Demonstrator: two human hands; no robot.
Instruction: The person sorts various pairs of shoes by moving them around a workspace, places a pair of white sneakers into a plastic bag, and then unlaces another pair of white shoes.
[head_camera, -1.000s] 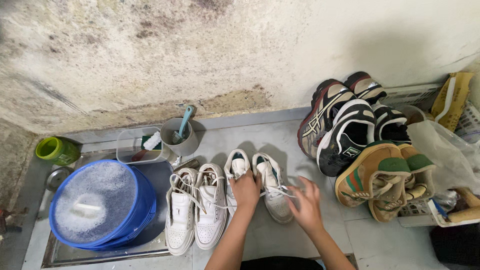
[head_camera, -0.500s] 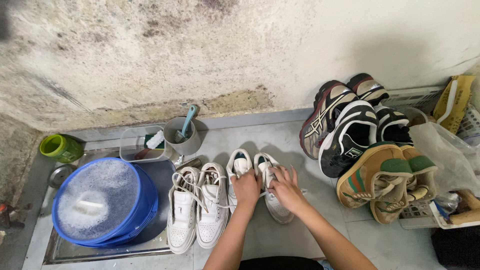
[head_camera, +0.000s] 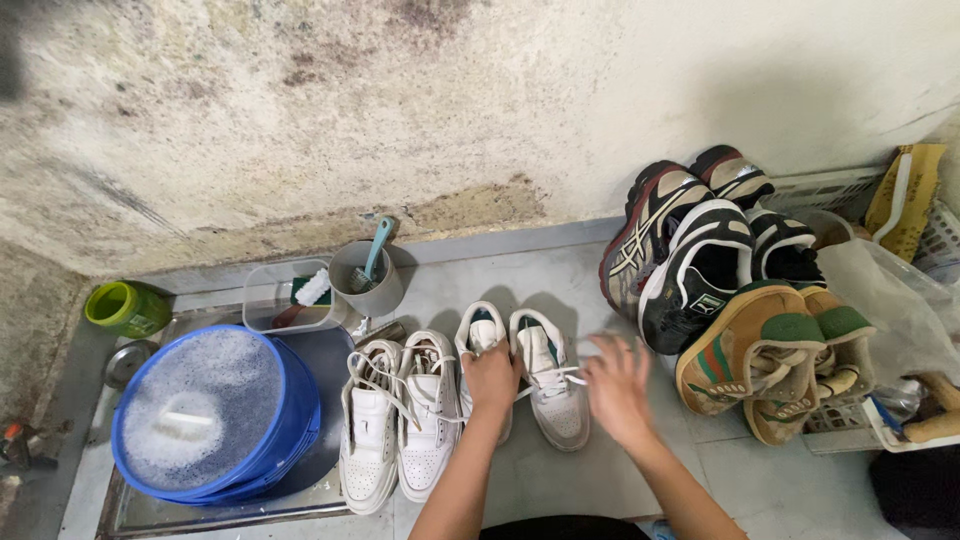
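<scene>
Two pairs of white sneakers stand on the grey floor. My left hand (head_camera: 491, 378) grips the top of the left shoe (head_camera: 480, 335) of the right-hand pair. My right hand (head_camera: 615, 388), blurred by motion, is just right of that pair's other shoe (head_camera: 548, 385). A white shoelace (head_camera: 566, 376) stretches from this shoe to my right fingers. The other white pair (head_camera: 398, 425) sits to the left, its laces loose.
A blue basin of foamy water (head_camera: 205, 415) sits on a metal tray at the left. Behind it are a clear tub with a brush (head_camera: 290, 297), a grey cup holding a teal-handled brush (head_camera: 368, 275) and a green cup (head_camera: 125, 307). Several sneakers (head_camera: 705, 270) fill a basket at the right.
My right hand went in to the right shoe's laces, then pulled away to the right with the lace. My left hand stayed on the left shoe.
</scene>
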